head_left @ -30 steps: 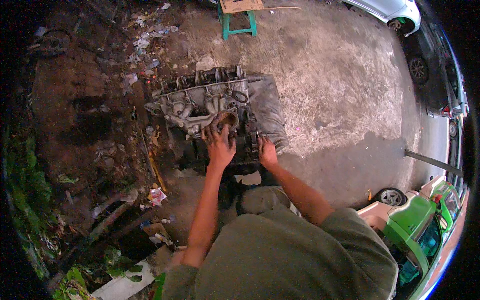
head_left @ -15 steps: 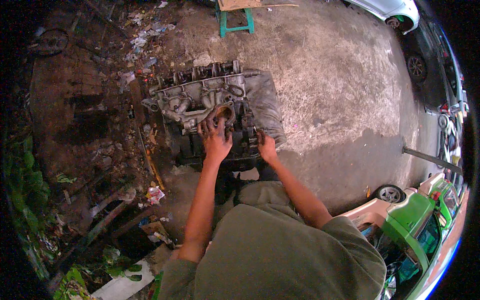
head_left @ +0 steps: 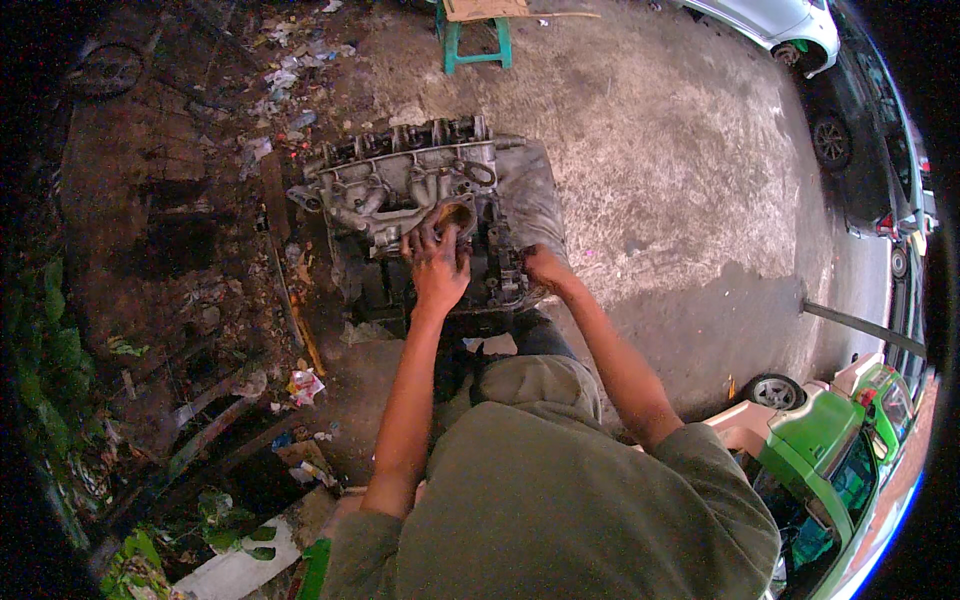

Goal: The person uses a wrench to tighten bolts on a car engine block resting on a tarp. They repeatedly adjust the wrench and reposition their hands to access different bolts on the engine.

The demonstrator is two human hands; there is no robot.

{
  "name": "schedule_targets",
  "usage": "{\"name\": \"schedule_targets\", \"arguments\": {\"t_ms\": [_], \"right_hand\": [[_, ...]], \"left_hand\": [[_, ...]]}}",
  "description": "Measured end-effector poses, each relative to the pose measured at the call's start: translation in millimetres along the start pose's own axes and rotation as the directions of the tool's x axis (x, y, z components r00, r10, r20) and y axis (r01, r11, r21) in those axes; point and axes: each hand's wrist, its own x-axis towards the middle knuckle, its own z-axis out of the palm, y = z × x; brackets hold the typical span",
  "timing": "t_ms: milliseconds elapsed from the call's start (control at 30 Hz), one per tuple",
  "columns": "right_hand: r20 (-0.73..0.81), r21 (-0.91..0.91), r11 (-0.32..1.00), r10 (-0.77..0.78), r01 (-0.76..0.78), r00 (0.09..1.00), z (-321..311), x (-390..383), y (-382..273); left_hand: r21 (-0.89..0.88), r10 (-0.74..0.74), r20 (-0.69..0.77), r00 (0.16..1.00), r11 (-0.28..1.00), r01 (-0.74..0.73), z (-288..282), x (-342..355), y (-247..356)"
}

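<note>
A dirty metal engine (head_left: 385, 175) sits on a worn grey mat or cover (head_left: 530, 175), with rocker parts along its top and a branched manifold (head_left: 372, 200) ending in a round, rusty flange (head_left: 458, 213). My left hand (head_left: 437, 265) grips the manifold at that flange, its blackened fingers curled over the near rim. My right hand (head_left: 543, 266) is closed at the engine's right side, beside some small fittings (head_left: 505, 260); whatever is in its fingers is hidden.
A green stool (head_left: 478, 56) with a board on top stands beyond the engine. Litter (head_left: 290, 75) and a plant (head_left: 40, 360) lie along the left. Parked cars (head_left: 760, 20), a metal bar (head_left: 855, 325) and a green vehicle (head_left: 810, 450) with a wheel beside it are on the right.
My right hand has risen and shifted slightly right along the engine's side, its wrist turning. My left hand stays on the manifold. The view has shifted a little.
</note>
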Motion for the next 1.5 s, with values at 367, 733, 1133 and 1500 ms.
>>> {"name": "schedule_targets", "arguments": {"t_ms": [367,733,1133,1500], "right_hand": [[0.590,-0.596,0.315,-0.453,0.739,0.669,-26.4,50.7,-33.6],[0.345,-0.247,0.912,-0.233,0.328,0.909,-11.1,2.5,-91.9],[-0.414,-0.274,0.921,-0.372,0.276,0.831,86.1,-77.6,14.4],[-0.218,-0.250,0.952,-0.230,0.174,0.949,26.7,-67.1,4.9]], "left_hand": [[-0.004,0.002,-0.046,0.999,1.000,-0.002,1.4,-1.7,1.3],[-0.004,0.038,-0.065,0.997,0.999,-0.038,7.6,-5.7,-5.3],[0.041,-0.005,-0.031,1.000,0.999,0.006,10.2,-6.2,-4.1],[0.000,0.003,-0.048,0.999,1.000,-0.003,0.8,-0.6,0.8]]}}
